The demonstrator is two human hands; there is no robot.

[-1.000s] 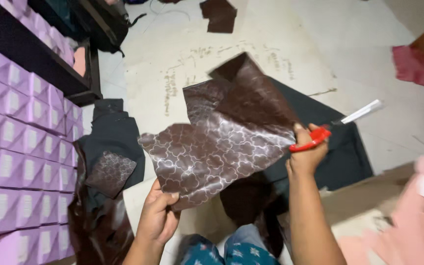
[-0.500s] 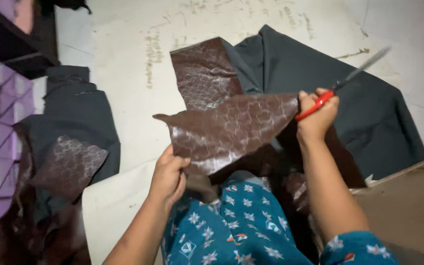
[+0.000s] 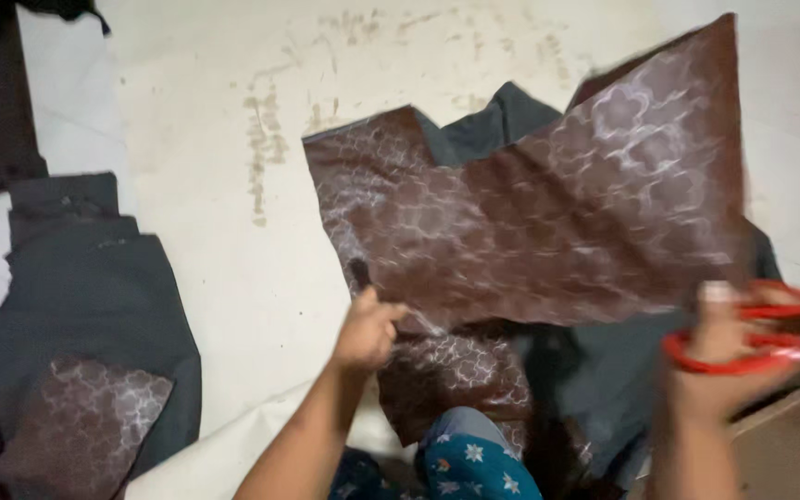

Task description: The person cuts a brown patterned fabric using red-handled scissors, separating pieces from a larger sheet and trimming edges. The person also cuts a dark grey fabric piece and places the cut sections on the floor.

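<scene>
Left hand [image 3: 366,329]: we pinch the brown sheet's [image 3: 548,222] lower left edge — fingers closed.
Right hand [image 3: 719,366]: closed through red scissors [image 3: 752,338], lower right.
Sheet: held up, centre to upper right — above dark cloth [image 3: 604,370].

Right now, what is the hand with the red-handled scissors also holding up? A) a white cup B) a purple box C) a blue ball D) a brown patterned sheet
D: the right hand, with red-handled scissors, and the left hand lift a brown patterned sheet.
</scene>
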